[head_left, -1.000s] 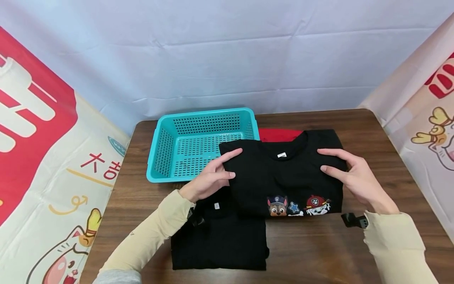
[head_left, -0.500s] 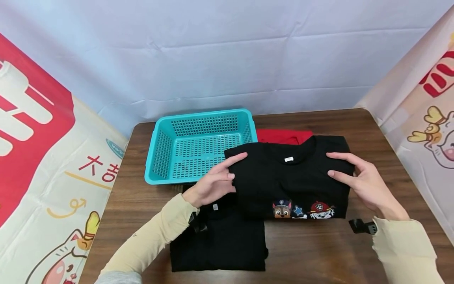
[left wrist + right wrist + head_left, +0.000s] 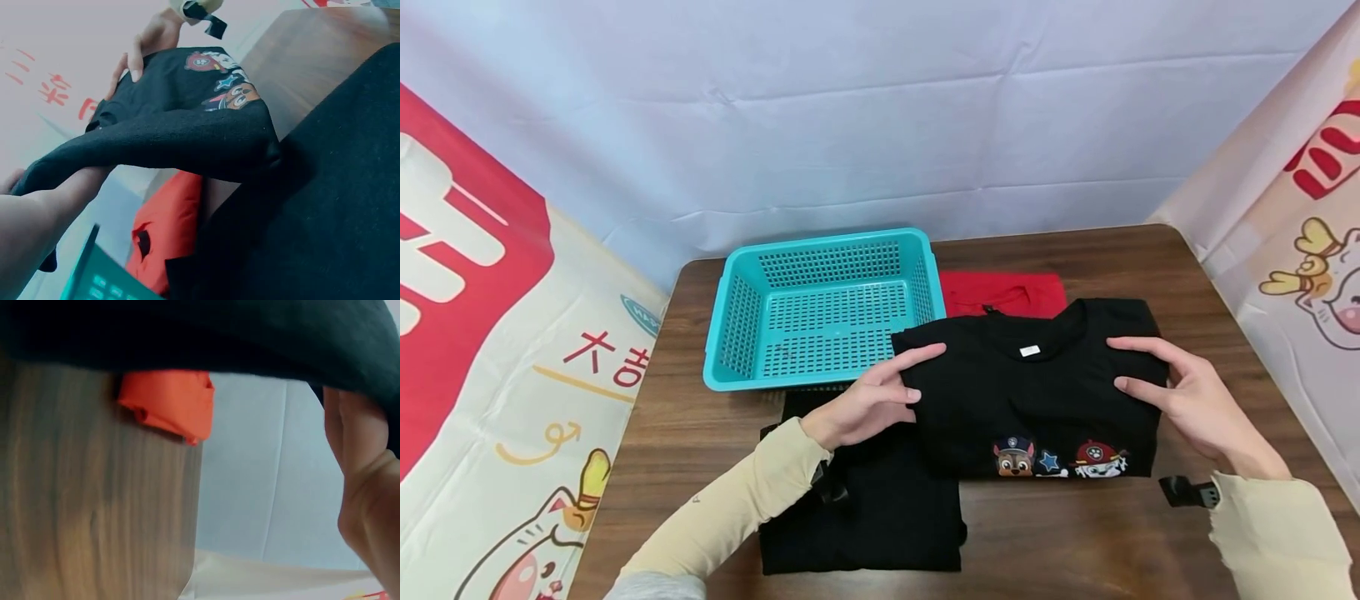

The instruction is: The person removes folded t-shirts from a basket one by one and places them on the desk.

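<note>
A folded black T-shirt [image 3: 977, 392] with two cartoon dogs and a star printed on it hangs above the table in the head view. My left hand [image 3: 868, 404] grips its left side, thumb and index finger on the front and the other fingers behind. At the opposite side my right hand [image 3: 1187, 400] holds it the same way. Under the shirt's left part lies another folded black garment [image 3: 865, 525], partly covered by my left forearm. From below, the right wrist view shows my right hand's fingers [image 3: 356, 428] behind the raised black cloth.
A turquoise plastic basket [image 3: 721, 333] stands at the back left of the wooden table [image 3: 1052, 542]. To its right lies a folded red garment [image 3: 1030, 290], partly hidden by the held shirt. Pale cloth [image 3: 865, 125] hangs behind the table, with printed sheets at both sides.
Both hands have moved right and slightly toward the front with the black T-shirt. More of the red garment now shows behind it. The basket and the lower black garment stay put.
</note>
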Motion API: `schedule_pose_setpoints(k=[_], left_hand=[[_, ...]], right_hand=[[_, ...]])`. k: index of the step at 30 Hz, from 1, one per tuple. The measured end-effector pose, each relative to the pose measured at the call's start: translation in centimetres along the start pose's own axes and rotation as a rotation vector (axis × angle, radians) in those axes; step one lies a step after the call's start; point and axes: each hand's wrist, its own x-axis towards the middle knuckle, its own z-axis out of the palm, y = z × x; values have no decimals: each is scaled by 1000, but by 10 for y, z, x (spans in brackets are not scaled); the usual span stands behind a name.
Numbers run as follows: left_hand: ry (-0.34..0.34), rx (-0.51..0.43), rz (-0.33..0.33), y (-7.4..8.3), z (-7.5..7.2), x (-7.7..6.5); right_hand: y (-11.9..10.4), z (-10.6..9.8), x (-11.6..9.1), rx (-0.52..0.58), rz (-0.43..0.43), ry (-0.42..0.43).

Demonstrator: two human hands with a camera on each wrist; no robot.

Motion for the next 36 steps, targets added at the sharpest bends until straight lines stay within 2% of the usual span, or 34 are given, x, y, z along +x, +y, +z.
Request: schedule_pose_setpoints(k=[7, 16, 20, 28, 36], left_hand=[[-25, 14, -48, -8, 8, 5], [-51, 9, -92, -14, 19, 10], [-63, -3, -118, -19, 24, 13], [-60, -29, -179, -32, 29, 16], [-31, -26, -223, -42, 33, 20]], right_hand=[[13, -8, -8, -58, -24, -59], [29, -20, -16, -82, -75, -130], [37, -23, -20, -93, -48, -145], [48, -28, -25, -138, 74, -203], [58, -28, -30, -137, 68, -216]])
